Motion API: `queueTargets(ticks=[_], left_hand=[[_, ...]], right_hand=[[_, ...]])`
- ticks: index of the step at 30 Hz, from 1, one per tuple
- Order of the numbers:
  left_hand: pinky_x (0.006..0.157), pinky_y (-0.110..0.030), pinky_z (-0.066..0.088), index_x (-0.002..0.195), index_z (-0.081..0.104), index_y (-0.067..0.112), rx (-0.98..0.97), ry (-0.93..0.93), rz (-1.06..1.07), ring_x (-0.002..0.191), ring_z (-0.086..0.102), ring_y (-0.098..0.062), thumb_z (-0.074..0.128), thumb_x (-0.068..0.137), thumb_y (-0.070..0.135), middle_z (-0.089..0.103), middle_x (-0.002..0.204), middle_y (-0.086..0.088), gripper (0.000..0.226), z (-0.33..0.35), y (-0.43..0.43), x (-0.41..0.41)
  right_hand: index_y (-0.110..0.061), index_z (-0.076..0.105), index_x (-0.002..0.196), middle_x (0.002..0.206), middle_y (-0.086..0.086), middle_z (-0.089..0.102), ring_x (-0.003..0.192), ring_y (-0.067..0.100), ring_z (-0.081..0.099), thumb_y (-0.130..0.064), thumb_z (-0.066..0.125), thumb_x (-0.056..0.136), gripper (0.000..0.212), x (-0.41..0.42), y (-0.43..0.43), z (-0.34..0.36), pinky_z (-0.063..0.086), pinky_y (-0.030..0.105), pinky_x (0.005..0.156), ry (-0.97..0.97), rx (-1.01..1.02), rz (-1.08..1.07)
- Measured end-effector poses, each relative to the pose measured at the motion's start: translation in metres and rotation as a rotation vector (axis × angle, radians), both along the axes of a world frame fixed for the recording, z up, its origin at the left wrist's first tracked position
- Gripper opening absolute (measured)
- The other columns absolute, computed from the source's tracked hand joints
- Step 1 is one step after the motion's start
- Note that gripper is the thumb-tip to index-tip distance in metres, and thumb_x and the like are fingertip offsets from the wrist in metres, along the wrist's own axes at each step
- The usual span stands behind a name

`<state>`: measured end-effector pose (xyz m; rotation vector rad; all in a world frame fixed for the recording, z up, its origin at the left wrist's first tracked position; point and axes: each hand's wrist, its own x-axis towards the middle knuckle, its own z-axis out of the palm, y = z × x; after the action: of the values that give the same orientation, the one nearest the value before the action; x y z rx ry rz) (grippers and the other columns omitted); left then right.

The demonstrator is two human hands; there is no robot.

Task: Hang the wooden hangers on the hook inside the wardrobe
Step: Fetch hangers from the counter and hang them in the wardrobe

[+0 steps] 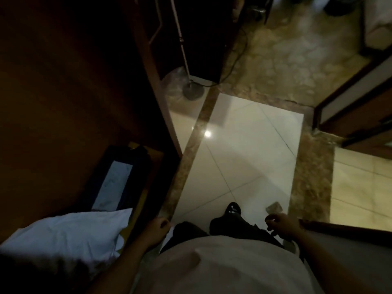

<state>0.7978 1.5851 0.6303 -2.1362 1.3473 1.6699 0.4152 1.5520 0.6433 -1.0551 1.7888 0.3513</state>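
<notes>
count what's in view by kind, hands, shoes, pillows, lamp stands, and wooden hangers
hands: 2, left hand and right hand, both loosely curled and holding nothing
shoes: 1, a black shoe on the white tile
pillows: 1, a white pillow at lower left
lamp stands: 1, its round base on the floor
wooden hangers: 0 visible
total: 5

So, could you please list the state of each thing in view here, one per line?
Left hand: empty, fingers loosely curled, at the person's side.
Right hand: empty, fingers curled, holding nothing.
Wardrobe: dark inside; no hangers or hook visible.
White pillow: lying in the wardrobe's bottom, partly over a dark bag.
Dark bag: lying flat.
Floor lamp: standing upright, cord trailing away.
</notes>
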Motion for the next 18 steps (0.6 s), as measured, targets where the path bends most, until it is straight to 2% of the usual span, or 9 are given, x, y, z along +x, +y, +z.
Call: queueTargets(ticks=[2, 5, 7, 10, 12, 13, 15, 16, 18], left_hand=[[0.078, -0.037, 0.051, 0.070, 0.049, 0.016, 0.028, 0.012, -0.018, 0.078, 0.056, -0.022, 0.047, 0.095, 0.017, 0.055, 0.077, -0.011, 0.025, 0.002, -0.020, -0.029], [0.077, -0.032, 0.047, 0.072, 0.050, 0.021, 0.036, 0.006, -0.048, 0.085, 0.057, -0.024, 0.046, 0.095, 0.016, 0.056, 0.078, -0.007, 0.024, 0.009, -0.054, -0.077], [0.083, -0.036, 0.048, 0.068, 0.045, 0.028, 0.015, -0.006, -0.050, 0.089, 0.058, -0.025, 0.045, 0.095, 0.014, 0.055, 0.077, -0.002, 0.031, 0.012, -0.077, -0.109], [0.081, -0.035, 0.048, 0.069, 0.047, 0.025, -0.005, -0.045, -0.120, 0.089, 0.057, -0.024, 0.044, 0.096, 0.019, 0.059, 0.090, -0.011, 0.027, 0.011, -0.104, -0.148], [0.079, -0.029, 0.043, 0.085, 0.053, 0.017, 0.012, -0.068, -0.183, 0.091, 0.054, -0.022, 0.042, 0.097, 0.022, 0.060, 0.107, -0.017, 0.017, 0.010, -0.118, -0.170], [0.080, -0.027, 0.042, 0.097, 0.056, 0.013, 0.017, -0.075, -0.213, 0.096, 0.055, -0.023, 0.041, 0.097, 0.022, 0.060, 0.114, -0.017, 0.017, 0.009, -0.124, -0.179], [0.081, -0.025, 0.040, 0.115, 0.056, 0.006, 0.012, -0.078, -0.245, 0.108, 0.055, -0.027, 0.041, 0.097, 0.020, 0.058, 0.122, -0.017, 0.027, 0.006, -0.137, -0.195], [0.080, -0.024, 0.039, 0.118, 0.055, 0.004, 0.001, -0.069, -0.248, 0.110, 0.055, -0.027, 0.041, 0.097, 0.019, 0.058, 0.123, -0.017, 0.029, 0.007, -0.143, -0.202], [0.079, -0.023, 0.037, 0.116, 0.057, 0.008, -0.013, -0.050, -0.250, 0.106, 0.055, -0.025, 0.042, 0.097, 0.018, 0.058, 0.123, -0.017, 0.026, 0.009, -0.162, -0.214]], right_hand=[[0.003, 0.060, 0.114, 0.100, 0.020, 0.066, 0.087, 0.031, 0.066, -0.013, 0.049, 0.094, 0.027, -0.029, 0.003, -0.004, 0.052, 0.031, 0.078, -0.014, 0.033, -0.045], [0.000, 0.063, 0.112, 0.115, 0.015, 0.063, 0.108, 0.028, 0.059, -0.011, 0.048, 0.094, 0.026, -0.068, 0.003, -0.005, 0.045, 0.029, 0.088, -0.008, 0.030, -0.076], [0.000, 0.065, 0.109, 0.117, 0.016, 0.064, 0.108, 0.028, 0.059, -0.011, 0.048, 0.093, 0.026, -0.093, -0.001, -0.008, 0.044, 0.028, 0.087, -0.007, 0.010, -0.128], [0.002, 0.063, 0.112, 0.115, 0.018, 0.064, 0.101, 0.028, 0.061, -0.010, 0.048, 0.093, 0.027, -0.123, -0.015, -0.008, 0.044, 0.025, 0.073, 0.005, -0.011, -0.214], [0.004, 0.059, 0.115, 0.111, 0.023, 0.064, 0.088, 0.028, 0.061, -0.010, 0.047, 0.094, 0.028, -0.140, -0.028, -0.008, 0.044, 0.020, 0.059, -0.009, -0.011, -0.264], [0.006, 0.058, 0.116, 0.109, 0.025, 0.064, 0.086, 0.030, 0.062, -0.009, 0.046, 0.095, 0.028, -0.148, -0.035, -0.008, 0.046, 0.021, 0.058, -0.023, -0.004, -0.277], [0.008, 0.057, 0.116, 0.107, 0.028, 0.063, 0.087, 0.034, 0.062, -0.008, 0.045, 0.095, 0.029, -0.161, -0.049, -0.007, 0.052, 0.031, 0.068, -0.035, -0.009, -0.290], [0.009, 0.056, 0.116, 0.104, 0.028, 0.063, 0.084, 0.031, 0.060, -0.007, 0.045, 0.094, 0.029, -0.167, -0.059, -0.007, 0.052, 0.031, 0.069, -0.040, -0.026, -0.300], [0.008, 0.056, 0.116, 0.093, 0.020, 0.061, 0.074, 0.022, 0.057, -0.008, 0.045, 0.094, 0.029, -0.175, -0.085, -0.005, 0.045, 0.022, 0.058, -0.062, -0.057, -0.290]])
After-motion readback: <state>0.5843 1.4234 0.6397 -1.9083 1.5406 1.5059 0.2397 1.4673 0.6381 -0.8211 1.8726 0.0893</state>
